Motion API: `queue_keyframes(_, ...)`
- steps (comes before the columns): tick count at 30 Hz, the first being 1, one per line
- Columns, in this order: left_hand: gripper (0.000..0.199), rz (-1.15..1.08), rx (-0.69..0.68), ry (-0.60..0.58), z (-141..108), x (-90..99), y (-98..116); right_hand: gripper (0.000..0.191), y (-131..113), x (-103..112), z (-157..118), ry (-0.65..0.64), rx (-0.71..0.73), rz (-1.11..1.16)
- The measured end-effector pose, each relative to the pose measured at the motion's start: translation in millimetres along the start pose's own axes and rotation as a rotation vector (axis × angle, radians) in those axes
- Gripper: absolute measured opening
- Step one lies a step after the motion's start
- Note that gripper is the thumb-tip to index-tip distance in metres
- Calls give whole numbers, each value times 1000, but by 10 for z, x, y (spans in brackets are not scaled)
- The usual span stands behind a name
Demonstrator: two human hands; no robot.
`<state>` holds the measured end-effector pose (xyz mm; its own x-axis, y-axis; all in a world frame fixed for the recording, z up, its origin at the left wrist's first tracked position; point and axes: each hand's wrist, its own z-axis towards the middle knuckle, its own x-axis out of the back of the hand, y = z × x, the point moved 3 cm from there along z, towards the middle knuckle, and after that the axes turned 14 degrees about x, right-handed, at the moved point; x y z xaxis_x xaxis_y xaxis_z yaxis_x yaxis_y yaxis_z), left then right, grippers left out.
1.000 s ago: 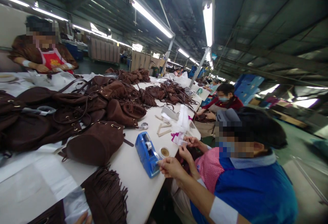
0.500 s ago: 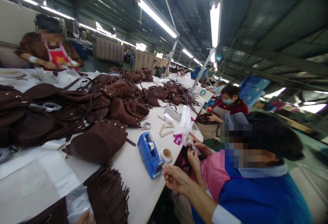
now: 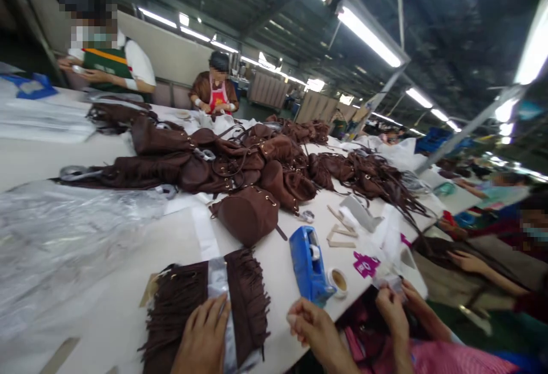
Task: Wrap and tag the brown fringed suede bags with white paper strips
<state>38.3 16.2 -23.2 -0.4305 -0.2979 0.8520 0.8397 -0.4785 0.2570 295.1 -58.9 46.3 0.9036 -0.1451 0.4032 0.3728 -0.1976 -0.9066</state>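
Note:
My left hand (image 3: 203,334) lies with fingers stretched out over a dark brown fringed bag (image 3: 245,294), pressing a clear plastic strip (image 3: 217,277) that runs across its middle. Just off the table's front edge, my right hand (image 3: 319,334) is closed in a pinch; whatever its fingertips hold is too small to make out. Close beyond that hand stands a blue tape dispenser (image 3: 306,262) with a roll in it. A tape roll (image 3: 337,282) lies against the dispenser's right side.
Brown bags (image 3: 246,214) are heaped across the table's middle. Plastic sheets (image 3: 77,248) spread at left. Purple tags (image 3: 365,264) and card strips (image 3: 340,237) lie at right. A co-worker's hands (image 3: 391,305) work close on my right; another co-worker (image 3: 214,91) sits across the table.
The view has swung left, bringing the fringed bag and my left hand fully into sight. My right hand, pinched, has moved away from the dispenser's cutting end toward the bag.

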Motion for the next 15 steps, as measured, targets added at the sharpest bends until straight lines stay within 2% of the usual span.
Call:
queue_keyframes(2,52,-26,51,11,8,26,48,14,-405,-243,240,-195,151,-92)
queue_keyframes(5,52,-5,68,-24,6,68,87,14,-993,-595,656,-511,458,-533)
queue_keyframes(7,56,21,61,-75,5,102,97,15,-1250,-824,931,-716,609,-795)
queue_keyframes(11,54,4,111,-165,15,139,106,11,-1486,-1253,1366,-1026,731,-1012)
queue_keyframes(15,48,-43,154,-187,27,148,126,13,-1565,-1611,1519,-1284,831,-1200)
